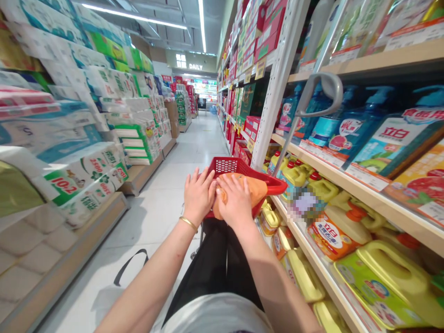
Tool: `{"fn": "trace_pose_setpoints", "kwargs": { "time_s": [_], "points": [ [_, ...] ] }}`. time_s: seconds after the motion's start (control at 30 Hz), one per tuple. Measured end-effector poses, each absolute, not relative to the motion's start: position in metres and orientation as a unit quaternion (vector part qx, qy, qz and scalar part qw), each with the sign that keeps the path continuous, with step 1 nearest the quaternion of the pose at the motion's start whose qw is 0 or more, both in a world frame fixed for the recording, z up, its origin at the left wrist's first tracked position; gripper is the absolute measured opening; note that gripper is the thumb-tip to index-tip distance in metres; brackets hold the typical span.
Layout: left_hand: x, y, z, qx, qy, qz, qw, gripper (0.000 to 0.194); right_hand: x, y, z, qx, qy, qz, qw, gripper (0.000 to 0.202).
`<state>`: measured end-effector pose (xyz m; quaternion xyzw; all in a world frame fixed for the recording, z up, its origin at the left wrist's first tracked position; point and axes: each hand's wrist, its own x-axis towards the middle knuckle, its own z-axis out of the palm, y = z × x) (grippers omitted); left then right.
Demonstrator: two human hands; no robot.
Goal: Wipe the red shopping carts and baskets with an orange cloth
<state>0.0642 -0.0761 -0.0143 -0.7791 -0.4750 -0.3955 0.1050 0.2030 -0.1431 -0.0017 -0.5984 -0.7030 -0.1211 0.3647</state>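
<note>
Just ahead of my body is a red plastic shopping basket [227, 165] with a perforated wall. A crumpled orange cloth [258, 187] lies over its near part. My right hand [236, 201] rests flat on this cloth with the fingers stretched out. Close beside it, my left hand [199, 196] is spread at the cloth's left edge, over the basket's near left side, and holds nothing. From the basket's right side a long metal pull handle with a grey loop grip [335, 92] slants up. What lies beneath the cloth is hidden.
On the right, shelves hold yellow detergent jugs [385, 282] and blue pump bottles [360, 122]. Packs of tissue paper [86, 175] are stacked along the left on a low platform [93, 236]. A tiled aisle floor [192, 143] runs ahead. A grey bag with a dark strap [126, 268] is at lower left.
</note>
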Motion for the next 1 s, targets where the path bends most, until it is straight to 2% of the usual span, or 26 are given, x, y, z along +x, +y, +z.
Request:
{"fn": "trace_pose_setpoints", "kwargs": {
  "time_s": [0.23,0.43,0.53,0.8,1.0],
  "points": [
    [0.072,-0.077,-0.015,-0.770,-0.478,-0.412,0.095,0.049,0.287,-0.143,-0.007,-0.718,-0.544,-0.146,0.409,0.047],
    [0.066,-0.076,-0.015,-0.773,-0.477,-0.405,0.101,0.050,0.212,-0.137,-0.005,-0.630,-0.666,-0.150,0.369,0.043],
    [0.064,-0.076,-0.014,-0.779,-0.473,-0.399,0.100,0.050,0.205,-0.139,-0.003,-0.595,-0.709,-0.141,0.352,0.042],
    [0.071,-0.079,-0.014,-0.773,-0.471,-0.415,0.094,0.050,0.298,-0.144,-0.005,-0.728,-0.533,-0.146,0.405,0.044],
    [0.067,-0.076,-0.015,-0.773,-0.472,-0.415,0.088,0.050,0.213,-0.138,-0.002,-0.631,-0.668,-0.144,0.368,0.042]
  ]
}}
